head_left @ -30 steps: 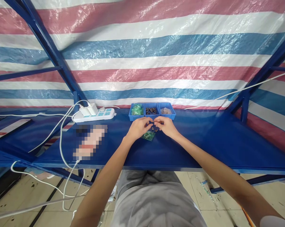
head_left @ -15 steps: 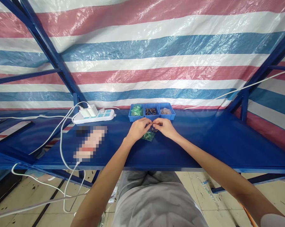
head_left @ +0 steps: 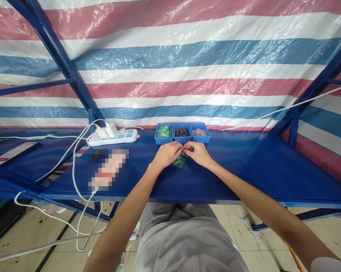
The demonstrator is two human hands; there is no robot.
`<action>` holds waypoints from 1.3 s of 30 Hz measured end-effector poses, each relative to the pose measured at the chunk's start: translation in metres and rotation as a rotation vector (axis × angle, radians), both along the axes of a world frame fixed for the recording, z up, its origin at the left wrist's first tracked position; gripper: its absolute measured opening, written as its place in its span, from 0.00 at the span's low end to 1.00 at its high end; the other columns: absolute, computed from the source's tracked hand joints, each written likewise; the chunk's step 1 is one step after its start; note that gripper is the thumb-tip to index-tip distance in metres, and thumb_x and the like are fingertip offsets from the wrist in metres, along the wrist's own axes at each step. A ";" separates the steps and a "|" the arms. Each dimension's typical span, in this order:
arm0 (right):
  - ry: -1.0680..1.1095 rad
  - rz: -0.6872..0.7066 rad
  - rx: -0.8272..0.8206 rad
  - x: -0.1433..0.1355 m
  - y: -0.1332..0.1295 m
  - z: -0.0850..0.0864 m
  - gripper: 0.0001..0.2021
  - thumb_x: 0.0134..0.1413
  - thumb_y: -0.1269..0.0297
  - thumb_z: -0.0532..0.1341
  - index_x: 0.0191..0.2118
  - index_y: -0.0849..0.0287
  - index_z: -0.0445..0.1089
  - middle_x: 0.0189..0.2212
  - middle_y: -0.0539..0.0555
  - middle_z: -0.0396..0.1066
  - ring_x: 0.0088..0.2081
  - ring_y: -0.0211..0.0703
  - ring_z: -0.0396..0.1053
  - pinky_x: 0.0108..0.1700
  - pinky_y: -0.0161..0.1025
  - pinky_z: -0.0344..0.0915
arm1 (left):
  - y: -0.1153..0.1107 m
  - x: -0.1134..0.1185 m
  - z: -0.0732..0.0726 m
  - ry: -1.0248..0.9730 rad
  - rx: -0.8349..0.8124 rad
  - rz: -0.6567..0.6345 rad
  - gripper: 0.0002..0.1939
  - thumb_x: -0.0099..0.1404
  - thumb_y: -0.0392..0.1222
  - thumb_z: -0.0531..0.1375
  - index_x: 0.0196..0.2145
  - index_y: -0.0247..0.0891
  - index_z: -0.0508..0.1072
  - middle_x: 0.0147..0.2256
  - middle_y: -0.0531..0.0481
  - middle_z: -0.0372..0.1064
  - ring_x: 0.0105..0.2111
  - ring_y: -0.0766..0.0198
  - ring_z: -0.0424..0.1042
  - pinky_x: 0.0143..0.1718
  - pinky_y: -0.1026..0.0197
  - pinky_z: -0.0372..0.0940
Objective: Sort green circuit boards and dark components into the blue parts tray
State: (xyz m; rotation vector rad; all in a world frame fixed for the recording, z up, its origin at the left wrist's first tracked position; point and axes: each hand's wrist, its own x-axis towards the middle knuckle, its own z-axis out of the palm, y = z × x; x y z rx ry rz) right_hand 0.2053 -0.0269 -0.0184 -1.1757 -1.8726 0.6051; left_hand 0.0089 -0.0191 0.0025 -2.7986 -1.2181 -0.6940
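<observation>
Two bare hands meet in the head view above the blue table (head_left: pixel 238 166), the left hand (head_left: pixel 166 154) and the right hand (head_left: pixel 199 153) with fingertips nearly touching, thumb and fingers drawn in on each. Whatever they pinch is too small to make out, so I cannot tell which hand grips it. Just below the fingertips, on the person's side, a small green packet (head_left: pixel 178 162) lies on the table. It looks light, thin and floppy, perhaps a bit slippery; an edge or corner seems the best hold, pinched softly. Beyond the hands stand three joined blue bins (head_left: pixel 182 140): green packets (head_left: pixel 164 131) in the left one, small dark pieces (head_left: pixel 181 132) in the middle, clear packets (head_left: pixel 199 132) in the right. Those dark pieces look stiff and light, easily dropped, and suit a fingertip pinch around their sides.
</observation>
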 end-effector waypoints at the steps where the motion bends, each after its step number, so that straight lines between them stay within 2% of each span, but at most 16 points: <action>1: -0.009 -0.004 0.005 0.000 0.000 0.000 0.04 0.54 0.67 0.62 0.35 0.57 0.75 0.30 0.51 0.79 0.31 0.43 0.74 0.37 0.38 0.69 | 0.000 0.000 0.000 0.003 0.003 0.002 0.14 0.74 0.42 0.50 0.45 0.41 0.76 0.42 0.46 0.74 0.38 0.60 0.74 0.34 0.63 0.62; 6: 0.007 -0.011 0.011 0.001 -0.001 0.004 0.04 0.54 0.68 0.61 0.34 0.56 0.75 0.30 0.50 0.78 0.31 0.42 0.75 0.37 0.37 0.69 | -0.002 0.000 0.001 -0.020 -0.007 -0.001 0.10 0.72 0.41 0.53 0.46 0.42 0.74 0.41 0.49 0.73 0.35 0.61 0.73 0.32 0.63 0.60; 12: 0.079 -0.002 -0.014 0.000 -0.006 0.006 0.04 0.55 0.65 0.62 0.34 0.56 0.75 0.31 0.51 0.79 0.33 0.44 0.76 0.37 0.38 0.71 | -0.001 0.001 0.001 -0.048 -0.030 0.014 0.10 0.69 0.39 0.57 0.47 0.43 0.73 0.41 0.49 0.72 0.36 0.61 0.73 0.30 0.63 0.60; 20: 0.089 0.041 -0.036 -0.002 -0.006 0.007 0.06 0.59 0.64 0.60 0.35 0.56 0.74 0.31 0.51 0.79 0.33 0.44 0.77 0.37 0.38 0.71 | -0.005 0.002 0.006 -0.100 -0.067 0.014 0.07 0.69 0.42 0.58 0.44 0.41 0.73 0.41 0.50 0.73 0.36 0.62 0.73 0.31 0.63 0.60; 25: 0.071 0.033 -0.025 0.001 -0.004 0.007 0.09 0.62 0.65 0.55 0.35 0.56 0.73 0.31 0.52 0.78 0.35 0.44 0.77 0.38 0.39 0.71 | -0.006 0.001 0.008 -0.146 -0.066 0.006 0.09 0.72 0.45 0.56 0.45 0.42 0.73 0.41 0.50 0.73 0.37 0.62 0.73 0.33 0.63 0.62; 32: 0.058 0.016 0.003 0.001 -0.003 0.005 0.05 0.58 0.65 0.60 0.34 0.57 0.72 0.29 0.50 0.77 0.32 0.42 0.75 0.37 0.37 0.68 | -0.004 0.001 0.005 -0.133 -0.047 0.008 0.15 0.76 0.46 0.49 0.45 0.41 0.74 0.42 0.48 0.74 0.40 0.60 0.73 0.36 0.62 0.63; 39: 0.020 0.041 -0.004 0.001 -0.003 0.002 0.08 0.61 0.62 0.59 0.32 0.57 0.71 0.27 0.50 0.76 0.28 0.41 0.73 0.36 0.37 0.67 | -0.003 0.001 0.004 -0.142 -0.055 -0.005 0.17 0.78 0.47 0.46 0.47 0.41 0.74 0.44 0.47 0.74 0.42 0.59 0.74 0.39 0.61 0.65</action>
